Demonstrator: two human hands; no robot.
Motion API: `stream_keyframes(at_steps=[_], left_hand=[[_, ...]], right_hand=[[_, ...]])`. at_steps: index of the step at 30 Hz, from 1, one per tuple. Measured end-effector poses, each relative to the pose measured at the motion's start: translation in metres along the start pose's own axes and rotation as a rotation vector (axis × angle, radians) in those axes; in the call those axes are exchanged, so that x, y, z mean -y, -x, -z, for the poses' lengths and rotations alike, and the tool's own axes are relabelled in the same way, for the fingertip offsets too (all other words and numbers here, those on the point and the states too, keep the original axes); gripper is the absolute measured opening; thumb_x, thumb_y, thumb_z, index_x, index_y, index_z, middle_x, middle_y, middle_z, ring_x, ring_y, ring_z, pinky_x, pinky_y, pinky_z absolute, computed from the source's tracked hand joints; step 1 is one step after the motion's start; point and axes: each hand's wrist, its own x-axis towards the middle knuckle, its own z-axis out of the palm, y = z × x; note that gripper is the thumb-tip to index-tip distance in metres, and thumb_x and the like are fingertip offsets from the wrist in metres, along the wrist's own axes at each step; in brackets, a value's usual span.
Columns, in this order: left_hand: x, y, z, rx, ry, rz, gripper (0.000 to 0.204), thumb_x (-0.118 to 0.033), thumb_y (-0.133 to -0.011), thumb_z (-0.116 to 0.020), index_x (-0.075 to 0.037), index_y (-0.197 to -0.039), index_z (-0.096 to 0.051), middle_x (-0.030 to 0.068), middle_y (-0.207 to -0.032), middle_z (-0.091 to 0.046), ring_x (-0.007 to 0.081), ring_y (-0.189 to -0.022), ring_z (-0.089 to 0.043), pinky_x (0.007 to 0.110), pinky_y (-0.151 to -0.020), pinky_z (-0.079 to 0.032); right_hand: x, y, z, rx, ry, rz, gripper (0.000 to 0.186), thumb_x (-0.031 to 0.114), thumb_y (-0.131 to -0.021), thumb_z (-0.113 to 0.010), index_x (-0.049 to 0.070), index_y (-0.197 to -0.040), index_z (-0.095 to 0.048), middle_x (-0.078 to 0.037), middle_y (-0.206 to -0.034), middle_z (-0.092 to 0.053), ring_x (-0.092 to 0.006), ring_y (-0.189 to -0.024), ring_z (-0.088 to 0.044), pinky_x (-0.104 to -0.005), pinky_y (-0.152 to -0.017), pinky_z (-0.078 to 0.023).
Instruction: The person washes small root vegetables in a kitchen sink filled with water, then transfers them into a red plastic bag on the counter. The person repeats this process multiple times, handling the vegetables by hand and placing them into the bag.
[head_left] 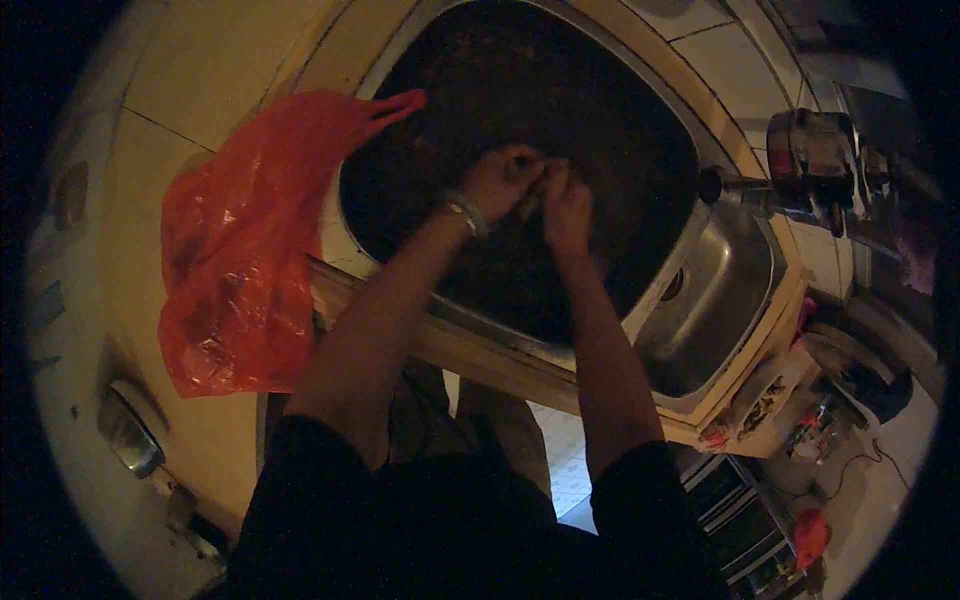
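Observation:
My left hand (497,185), with a pale band on its wrist, meets my right hand (567,210) above a broad, dark, rounded surface (620,130) framed by a pale rim. The fingertips of both hands are pinched together around something small. Dim light hides what it is; a dark shape hangs just beneath the fingers. Left of my forearms lies a red translucent plastic bag (245,240), bulging with contents I cannot make out. One of its handles (400,102) reaches over the edge of the dark surface.
At the right, a metal basin (735,260) is set into the counter. Beyond it stands a shiny pot (810,150), its long handle (735,187) pointing toward the dark surface. A shelf rack (735,510) is low on the right. Another metal vessel (130,435) sits at far left.

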Motion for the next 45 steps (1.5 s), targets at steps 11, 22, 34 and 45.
stream_keyframes(at_steps=[11, 22, 34, 45], left_hand=[[0.014, -0.003, 0.0, 0.06, 0.191, 0.179, 0.038, -0.03, -0.074, -0.073, -0.008, -0.102, -0.06, 0.0036, -0.093, -0.062, 0.0141, -0.083, -0.057, 0.03, -0.076, -0.047], [-0.01, 0.011, 0.036, 0.177, 0.261, -0.123, 0.035, -0.021, -0.073, -0.074, -0.01, -0.103, -0.058, -0.0005, -0.093, -0.059, 0.0097, -0.086, -0.052, 0.026, -0.077, -0.046], [-0.02, 0.025, 0.04, 0.075, 0.294, -0.259, 0.035, -0.02, -0.075, -0.072, -0.01, -0.107, -0.059, -0.0031, -0.094, -0.057, 0.0071, -0.081, -0.046, 0.023, -0.074, -0.043], [-0.009, 0.016, 0.029, 0.085, 0.453, -0.288, 0.029, -0.022, -0.08, -0.068, -0.009, -0.103, -0.057, -0.0008, -0.085, -0.057, 0.0072, -0.075, -0.053, 0.023, -0.062, -0.048]], right_hand=[[-0.051, -0.018, -0.017, 0.096, -0.408, -0.373, 0.041, 0.035, -0.093, -0.037, 0.002, -0.107, -0.058, -0.016, -0.096, -0.062, -0.0271, -0.084, -0.058, -0.0379, -0.077, -0.045], [0.013, 0.014, 0.039, 0.145, -0.515, -0.275, 0.033, 0.036, -0.084, -0.062, 0.003, -0.086, -0.063, -0.002, -0.079, -0.059, -0.0102, -0.069, -0.051, -0.0245, -0.065, -0.043], [0.019, 0.019, 0.024, 0.067, -0.546, 0.004, 0.04, 0.039, -0.091, -0.05, 0.003, -0.106, -0.057, -0.009, -0.102, -0.06, -0.0191, -0.088, -0.057, -0.0306, -0.071, -0.048], [0.036, 0.019, 0.024, 0.033, -0.086, 0.079, 0.044, 0.039, -0.091, -0.045, 0.0, -0.09, -0.064, -0.02, -0.074, -0.063, -0.0314, -0.071, -0.064, -0.0382, -0.065, -0.047]])
